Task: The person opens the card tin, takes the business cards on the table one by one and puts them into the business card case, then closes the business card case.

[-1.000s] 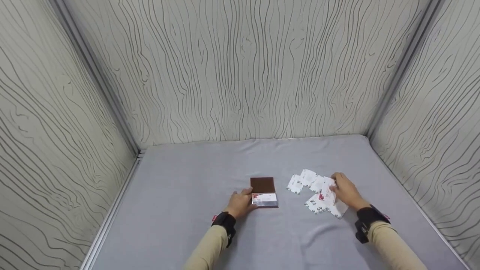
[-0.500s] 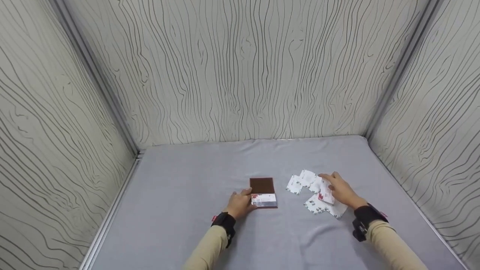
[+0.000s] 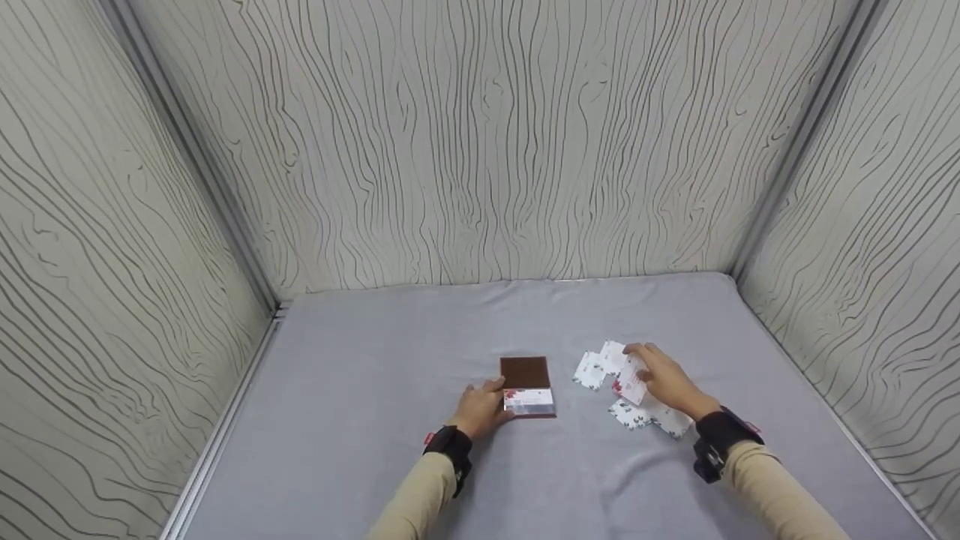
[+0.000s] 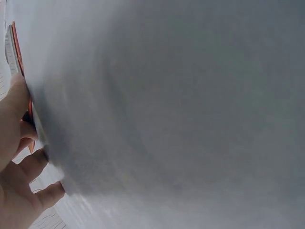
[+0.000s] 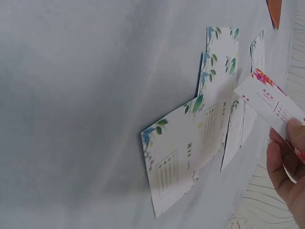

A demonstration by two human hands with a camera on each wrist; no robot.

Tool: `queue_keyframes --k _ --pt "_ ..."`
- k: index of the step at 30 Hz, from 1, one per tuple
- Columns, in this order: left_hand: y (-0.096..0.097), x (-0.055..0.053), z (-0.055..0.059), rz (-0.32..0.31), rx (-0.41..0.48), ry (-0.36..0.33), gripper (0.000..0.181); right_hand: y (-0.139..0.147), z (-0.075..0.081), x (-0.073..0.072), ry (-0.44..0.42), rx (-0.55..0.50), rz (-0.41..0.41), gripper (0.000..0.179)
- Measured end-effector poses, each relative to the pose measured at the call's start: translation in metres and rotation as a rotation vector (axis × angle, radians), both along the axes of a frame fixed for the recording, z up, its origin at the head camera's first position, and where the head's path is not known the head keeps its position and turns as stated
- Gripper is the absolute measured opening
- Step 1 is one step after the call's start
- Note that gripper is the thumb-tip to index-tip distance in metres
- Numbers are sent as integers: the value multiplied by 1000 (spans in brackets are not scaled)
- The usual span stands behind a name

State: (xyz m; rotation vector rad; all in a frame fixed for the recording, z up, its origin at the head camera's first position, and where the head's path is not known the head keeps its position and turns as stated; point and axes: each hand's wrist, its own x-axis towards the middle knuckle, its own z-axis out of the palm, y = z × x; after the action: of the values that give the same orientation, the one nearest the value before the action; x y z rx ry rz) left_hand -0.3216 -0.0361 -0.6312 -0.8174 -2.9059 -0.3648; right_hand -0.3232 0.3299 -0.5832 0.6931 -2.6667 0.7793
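Note:
Near the table's middle lies an open brown card holder [image 3: 524, 370]. A white card with red flowers [image 3: 527, 396] shows in its clear lower pocket. My left hand [image 3: 477, 409] grips the holder by its left edge, and the left wrist view shows the thumb on its reddish-brown rim [image 4: 17, 47]. To the right, my right hand [image 3: 670, 384] pinches a red-flowered business card [image 5: 269, 98] between thumb and fingers, tilted above several cards with blue and green leaves [image 5: 178, 152]. Those leafy cards lie loosely overlapped beneath the held card.
A grey cloth [image 3: 375, 360] with some creases covers the table. Pale wood-grain panels [image 3: 480, 150] rise at the back and on both sides. In the head view, two leafy cards [image 3: 590, 370] lie between the holder and my right hand.
My right hand has moved left with the red-flowered card, drawing it across the leafy cards toward the holder. My left hand and the holder have stayed in place.

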Motion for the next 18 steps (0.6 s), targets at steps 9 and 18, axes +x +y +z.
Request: queue_keyframes --k 9,18 --pt "-1 1 -1 3 17 0 50 -15 -2 -2 3 -76 -3 42" --pt "-2 1 -1 -14 -22 57 47 -32 -1 -4 0 -117 -7 31"
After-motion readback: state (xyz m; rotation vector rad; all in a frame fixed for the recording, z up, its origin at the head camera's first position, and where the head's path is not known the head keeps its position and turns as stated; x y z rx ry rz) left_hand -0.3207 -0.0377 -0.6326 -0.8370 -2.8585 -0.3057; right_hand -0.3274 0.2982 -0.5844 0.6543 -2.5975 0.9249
